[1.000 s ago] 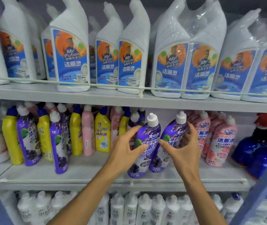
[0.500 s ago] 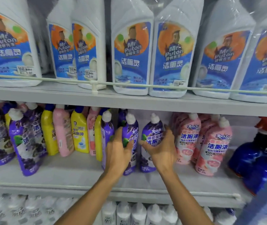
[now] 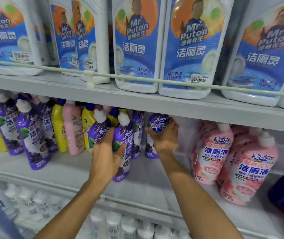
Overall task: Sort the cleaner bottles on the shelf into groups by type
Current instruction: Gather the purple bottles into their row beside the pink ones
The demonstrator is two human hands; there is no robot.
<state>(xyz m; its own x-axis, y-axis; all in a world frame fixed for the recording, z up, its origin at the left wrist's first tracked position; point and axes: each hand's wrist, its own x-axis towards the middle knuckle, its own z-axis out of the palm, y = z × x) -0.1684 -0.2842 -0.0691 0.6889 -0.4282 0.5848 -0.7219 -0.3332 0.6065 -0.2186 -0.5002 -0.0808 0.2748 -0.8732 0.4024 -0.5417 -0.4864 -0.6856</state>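
Where the left hand [image 3: 106, 156] grips: waist of the front purple bottle [image 3: 128, 135], fingers curled round it, on the middle shelf [image 3: 155, 183]
Right hand [image 3: 163, 137]: wrapped round a second purple bottle [image 3: 158, 121] — farther back, under the upper shelf [image 3: 206, 109]
Handling: probably stiff, liquid-heavy, slick-wrapped — hold the body, not the cap [image 3: 123, 119]

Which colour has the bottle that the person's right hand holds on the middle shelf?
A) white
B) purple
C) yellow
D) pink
B: the right hand curls round a purple plastic cleaner bottle, which stands left of the pink plastic bottles.
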